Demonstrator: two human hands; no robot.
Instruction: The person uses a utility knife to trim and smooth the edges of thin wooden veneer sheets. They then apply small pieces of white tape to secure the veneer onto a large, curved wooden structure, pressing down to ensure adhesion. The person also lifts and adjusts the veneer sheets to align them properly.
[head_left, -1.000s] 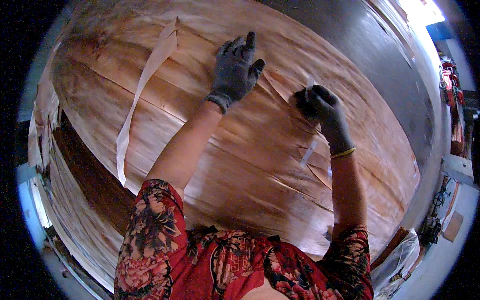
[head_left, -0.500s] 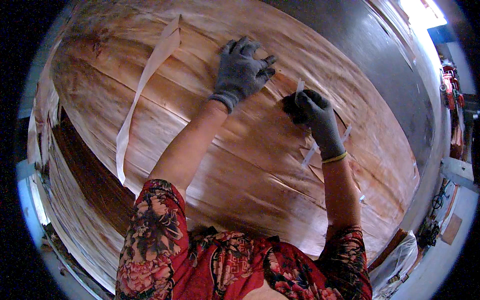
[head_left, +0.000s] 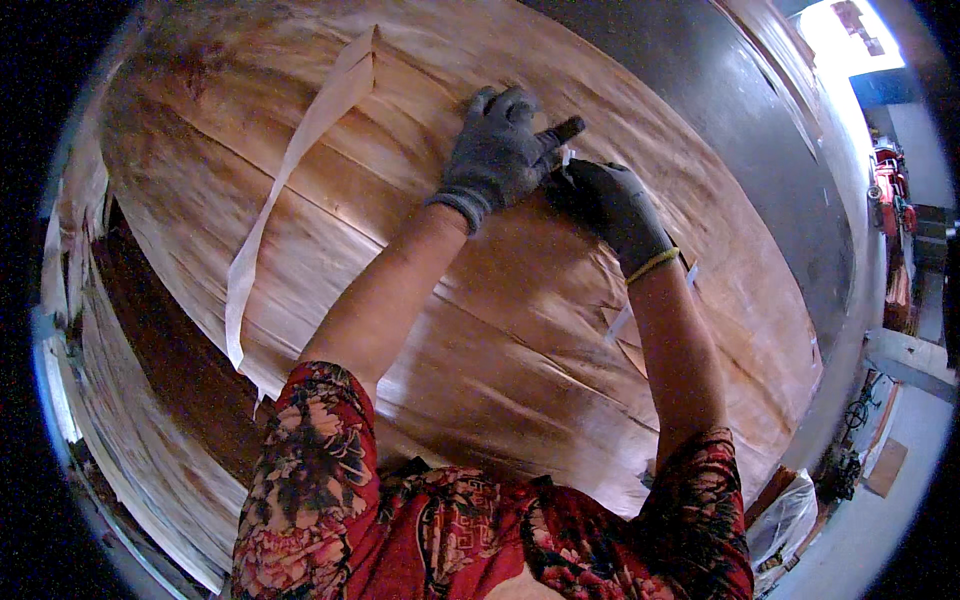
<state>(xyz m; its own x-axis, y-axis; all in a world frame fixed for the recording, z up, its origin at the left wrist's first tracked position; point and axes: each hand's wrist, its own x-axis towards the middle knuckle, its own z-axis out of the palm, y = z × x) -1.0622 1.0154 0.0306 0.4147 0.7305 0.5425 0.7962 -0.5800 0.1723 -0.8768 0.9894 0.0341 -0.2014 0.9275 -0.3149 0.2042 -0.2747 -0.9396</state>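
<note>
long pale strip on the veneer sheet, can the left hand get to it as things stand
Probably yes: the left hand presses the veneer sheet beside the right hand, and nothing lies between it and the pale strip.

right hand fingers curled under, grip hidden

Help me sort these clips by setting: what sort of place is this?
Probably a veneer or plywood workshop. A wide wood veneer sheet covers the bench, more sheets are stacked at its left edge, and gloved hands press pale tape onto it.
</note>
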